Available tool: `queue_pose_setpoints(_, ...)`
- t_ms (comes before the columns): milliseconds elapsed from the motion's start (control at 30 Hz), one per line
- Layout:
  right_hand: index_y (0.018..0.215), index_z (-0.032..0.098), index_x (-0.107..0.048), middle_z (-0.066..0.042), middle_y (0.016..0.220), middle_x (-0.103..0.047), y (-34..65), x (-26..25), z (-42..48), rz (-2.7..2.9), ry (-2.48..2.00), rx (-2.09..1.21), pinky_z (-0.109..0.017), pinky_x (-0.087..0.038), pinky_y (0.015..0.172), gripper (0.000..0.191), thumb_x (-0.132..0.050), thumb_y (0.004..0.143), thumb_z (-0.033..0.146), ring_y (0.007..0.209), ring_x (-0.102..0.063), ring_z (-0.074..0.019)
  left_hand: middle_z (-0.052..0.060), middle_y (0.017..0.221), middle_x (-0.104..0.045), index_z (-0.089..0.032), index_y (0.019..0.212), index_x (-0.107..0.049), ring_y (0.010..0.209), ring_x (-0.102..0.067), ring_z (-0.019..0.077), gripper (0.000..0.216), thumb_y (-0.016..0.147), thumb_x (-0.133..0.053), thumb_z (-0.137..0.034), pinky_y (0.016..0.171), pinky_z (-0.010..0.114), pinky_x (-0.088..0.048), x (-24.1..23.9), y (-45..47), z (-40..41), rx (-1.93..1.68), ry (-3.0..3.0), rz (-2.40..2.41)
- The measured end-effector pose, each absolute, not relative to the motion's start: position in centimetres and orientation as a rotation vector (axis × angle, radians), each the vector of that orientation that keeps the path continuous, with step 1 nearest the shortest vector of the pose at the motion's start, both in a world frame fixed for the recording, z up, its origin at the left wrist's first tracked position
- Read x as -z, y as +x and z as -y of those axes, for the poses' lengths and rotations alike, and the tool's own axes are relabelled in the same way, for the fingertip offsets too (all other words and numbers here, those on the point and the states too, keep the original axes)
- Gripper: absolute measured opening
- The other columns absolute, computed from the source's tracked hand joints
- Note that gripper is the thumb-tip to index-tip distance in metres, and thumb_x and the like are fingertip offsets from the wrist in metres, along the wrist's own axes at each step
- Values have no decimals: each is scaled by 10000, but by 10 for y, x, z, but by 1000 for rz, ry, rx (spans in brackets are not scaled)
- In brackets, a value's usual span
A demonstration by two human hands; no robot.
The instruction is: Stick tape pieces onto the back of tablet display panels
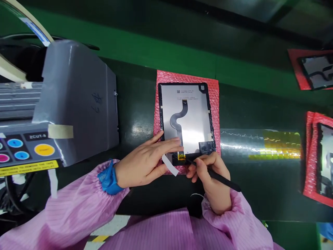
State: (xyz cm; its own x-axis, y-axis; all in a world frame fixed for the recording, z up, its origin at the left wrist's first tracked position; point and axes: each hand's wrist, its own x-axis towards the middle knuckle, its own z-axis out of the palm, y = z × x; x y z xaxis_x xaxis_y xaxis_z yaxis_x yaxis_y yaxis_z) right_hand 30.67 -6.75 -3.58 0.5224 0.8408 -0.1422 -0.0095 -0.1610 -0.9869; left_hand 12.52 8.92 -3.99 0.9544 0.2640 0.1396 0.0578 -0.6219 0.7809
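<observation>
A tablet display panel point(194, 118) in a black frame lies face down on a pink bubble-wrap bag point(214, 104). A dark flex cable point(174, 121) winds down its silver back to a gold-coloured connector point(181, 157) at the lower edge. My left hand point(148, 158) rests with outstretched fingers over the panel's lower left, fingertips on the cable. Beside its thumb a white strip point(170, 165) sticks out; whether it clings to the thumb cannot be told. My right hand point(212, 173) grips black tweezers point(222, 177), their tip close to the connector at the lower edge.
A grey tape dispenser point(80, 100) marked ZCUT-9 stands at the left. Clear film with yellow tape pieces point(275, 144) lies on the dark bench to the right. More panels on pink bags point(312, 156) lie at the far right, another panel point(318, 71) behind them.
</observation>
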Motion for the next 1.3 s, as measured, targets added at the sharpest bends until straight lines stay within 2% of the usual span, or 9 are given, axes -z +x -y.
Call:
queue_pose_setpoints(300,763,233,-559,28,689,-736,302,30,66,769,-1611,-790,-186,-565,428,248,-727,941,271,503,-706,-117,131,1521,-602,-235,1613,-199,1459,-532,236,582,1097,-467,-268,1304,577,-260,39,125,-90,-353,2253,-184)
queue_pose_setpoints(600,785,234,-541,12,711,-747,304,34,68,810,-1643,-789,-234,-599,449,252,-722,953,278,524,-732,-151,124,1504,-618,-225,1589,-278,1498,-481,234,551,1088,-500,-283,1315,555,-239,42,125,-91,-407,2245,-156)
queue_pose_setpoints(900,805,237,-534,63,630,-699,306,36,71,848,-1704,-708,-194,-573,477,235,-702,968,246,478,-693,-110,8,1475,-653,-323,1493,-515,1618,-205,308,491,1042,-521,-130,1313,632,-109,45,118,-89,-349,2487,7)
queue_pose_setpoints(1033,1031,257,-641,62,678,-727,316,33,84,930,-1631,-605,-198,-565,509,18,-624,1035,263,508,-687,-99,44,1409,-692,-258,1471,-526,1577,-334,297,528,993,-503,-36,1308,588,-199,40,120,-81,-391,2376,-115)
queue_pose_setpoints(1100,1103,265,-675,6,864,-794,321,23,84,1053,-1539,-559,-245,-613,630,108,-578,1062,286,683,-755,-128,59,1359,-705,-232,1446,-534,1506,-462,240,543,967,-457,13,1285,497,-307,31,124,-74,-491,2172,-258)
queue_pose_setpoints(1167,1069,272,-676,-30,1088,-806,326,8,77,1155,-1466,-564,-311,-634,811,58,-671,1012,281,914,-781,-168,66,1313,-699,-236,1389,-576,1362,-592,186,548,945,-413,41,1179,385,-455,21,130,-64,-584,1939,-355)
queue_pose_setpoints(1200,1030,274,-661,-34,1170,-794,328,-1,70,1201,-1435,-609,-336,-628,875,114,-748,957,268,998,-774,-187,67,1287,-694,-243,1352,-605,1275,-634,171,545,936,-403,46,1102,343,-511,16,133,-59,-604,1839,-365)
queue_pose_setpoints(1233,982,273,-638,-31,1199,-788,329,-10,62,1247,-1410,-680,-348,-621,898,181,-803,910,250,1031,-767,-196,68,1254,-690,-245,1313,-632,1200,-656,167,534,925,-405,44,1031,319,-545,12,136,-54,-603,1760,-359)
queue_pose_setpoints(1300,862,262,-572,-11,1097,-811,331,-26,47,1344,-1362,-817,-320,-617,818,254,-822,886,223,944,-768,-184,74,1176,-685,-228,1222,-672,1094,-663,175,486,901,-421,37,951,316,-564,10,141,-44,-561,1669,-351)
